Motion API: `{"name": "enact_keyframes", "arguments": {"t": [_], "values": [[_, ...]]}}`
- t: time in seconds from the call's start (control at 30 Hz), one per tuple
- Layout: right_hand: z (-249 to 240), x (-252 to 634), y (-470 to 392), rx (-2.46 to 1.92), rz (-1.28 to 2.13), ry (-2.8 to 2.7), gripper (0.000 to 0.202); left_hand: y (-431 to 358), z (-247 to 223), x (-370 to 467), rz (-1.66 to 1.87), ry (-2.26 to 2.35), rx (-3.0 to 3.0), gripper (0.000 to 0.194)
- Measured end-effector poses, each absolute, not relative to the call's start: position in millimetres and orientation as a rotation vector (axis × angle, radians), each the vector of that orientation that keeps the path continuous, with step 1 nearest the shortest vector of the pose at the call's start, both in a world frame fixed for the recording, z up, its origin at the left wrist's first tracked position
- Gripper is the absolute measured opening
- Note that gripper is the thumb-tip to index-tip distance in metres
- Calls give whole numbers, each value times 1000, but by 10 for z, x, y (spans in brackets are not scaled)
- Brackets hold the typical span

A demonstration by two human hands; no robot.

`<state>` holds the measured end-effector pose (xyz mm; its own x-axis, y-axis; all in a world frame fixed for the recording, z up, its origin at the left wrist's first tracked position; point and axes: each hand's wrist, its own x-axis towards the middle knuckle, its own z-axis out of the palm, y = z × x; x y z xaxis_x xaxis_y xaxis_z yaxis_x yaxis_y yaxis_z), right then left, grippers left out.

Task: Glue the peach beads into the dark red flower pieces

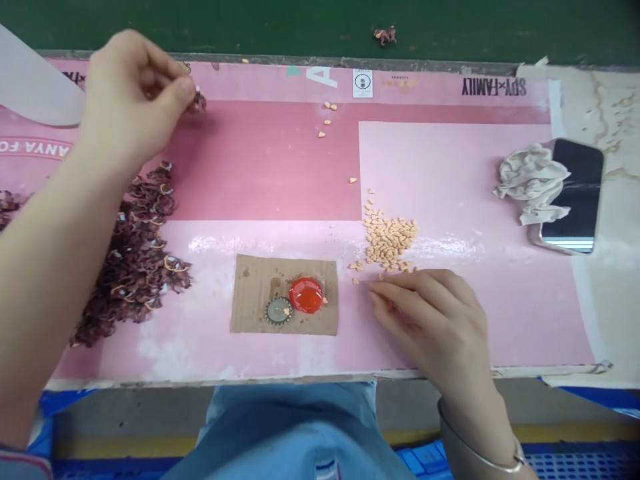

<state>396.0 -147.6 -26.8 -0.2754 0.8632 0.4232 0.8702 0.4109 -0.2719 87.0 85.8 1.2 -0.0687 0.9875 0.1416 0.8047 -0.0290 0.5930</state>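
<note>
At the upper left, my left hand [135, 93] is closed in a pinch on a small dark maroon piece [199, 102], partly hidden by the fingertips. Below it lies a heap of similar maroon pieces [135, 260], many with beige and pale bits, partly covered by my left forearm. My right hand [435, 320] is closed, thumb and finger together at the lower edge of a pile of tiny beige pieces [390, 241]. What its fingertips hold, if anything, I cannot make out. Between the hands, a cardboard piece [250, 300] carries a red cap [307, 295] and a crimped metal bottle cap [278, 311], both wet-looking inside.
A phone [575, 200] with crumpled white material [533, 179] on it lies at the right. Several beige pieces are scattered on the pink printed sheet [280, 160]. One maroon piece [385, 35] rests on the green surface [280, 27] beyond. A white curved object [40, 83] juts in upper left.
</note>
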Motion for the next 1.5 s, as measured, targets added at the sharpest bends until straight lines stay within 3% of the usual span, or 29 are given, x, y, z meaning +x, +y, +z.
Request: {"name": "enact_keyframes", "arguments": {"t": [0.17,0.33,0.53,0.67,0.9,1.17,1.33,1.5], "values": [[-262,3818,-1375,-1468,-63,-2208,9,1800,-120,1146,565,2251,1809,29],[-249,3794,-1335,-1422,-103,-2253,14,2013,-129,1137,391,2209,1906,36],[-250,3769,-1299,-1378,-125,-2303,12,1767,44,832,528,2163,1907,42],[-253,3772,-1271,-1348,-102,-2245,17,1467,181,618,473,2041,1950,17],[-240,3830,-1320,-1403,21,-2177,14,1126,65,670,273,1828,2045,35],[-58,3872,-1235,-1318,2,-2286,7,959,46,821,246,1776,2139,16],[7,3636,-786,-1044,195,-2570,15,836,142,885,244,1712,2162,10],[-52,3382,-343,-944,596,-2734,13,740,210,904,340,1666,2168,11]]}}
